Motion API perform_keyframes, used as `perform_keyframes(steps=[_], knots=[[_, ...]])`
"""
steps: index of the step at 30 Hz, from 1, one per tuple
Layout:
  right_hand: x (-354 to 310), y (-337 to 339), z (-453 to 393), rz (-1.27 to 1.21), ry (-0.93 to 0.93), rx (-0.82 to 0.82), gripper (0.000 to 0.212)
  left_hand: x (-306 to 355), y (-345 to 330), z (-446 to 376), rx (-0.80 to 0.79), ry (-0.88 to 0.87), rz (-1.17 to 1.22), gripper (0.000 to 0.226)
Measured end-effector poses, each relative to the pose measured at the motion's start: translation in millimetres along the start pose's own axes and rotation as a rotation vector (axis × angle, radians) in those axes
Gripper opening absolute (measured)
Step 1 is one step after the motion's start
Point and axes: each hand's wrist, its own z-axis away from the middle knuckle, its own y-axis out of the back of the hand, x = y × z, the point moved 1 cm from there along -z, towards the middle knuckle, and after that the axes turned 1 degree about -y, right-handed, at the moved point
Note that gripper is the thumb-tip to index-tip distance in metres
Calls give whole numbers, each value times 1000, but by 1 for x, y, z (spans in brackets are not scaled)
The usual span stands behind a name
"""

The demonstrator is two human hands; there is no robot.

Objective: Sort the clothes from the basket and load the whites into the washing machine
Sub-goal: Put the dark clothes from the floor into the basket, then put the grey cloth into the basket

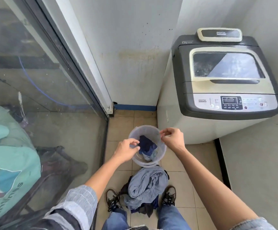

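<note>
A translucent plastic basket (151, 130) stands on the tiled floor in front of me. Inside it lie a navy garment (147, 144) and a paler blue-grey piece (149, 156). My left hand (126, 151) reaches over the basket's left rim, with its curled fingers and thumb pinching the edge of the navy garment. My right hand (172, 137) pinches the basket's right rim. A heap of blue-grey and dark clothes (147, 185) lies on the floor between my shoes. The top-loading washing machine (222, 90) stands to the right with its lid down.
A glass sliding door (52, 97) runs along the left, its frame ending near the basket. A white wall (131, 55) is behind the basket. A raised ledge (254, 163) lies to the right, below the machine. My shoes (112, 199) flank the clothes heap.
</note>
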Motion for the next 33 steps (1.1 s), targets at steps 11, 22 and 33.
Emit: perform_keyframes(steps=[11,22,33], knots=[[205,-122,29,214,-403,-211,10,-190,-109,-1,-151,397,141,24],[387,-256,-100,749,-361,-481,47,-373,-218,-61,-228,561,129,15],[479,-353,-213,941,-264,-510,62,-441,-268,-104,-156,440,96,14]])
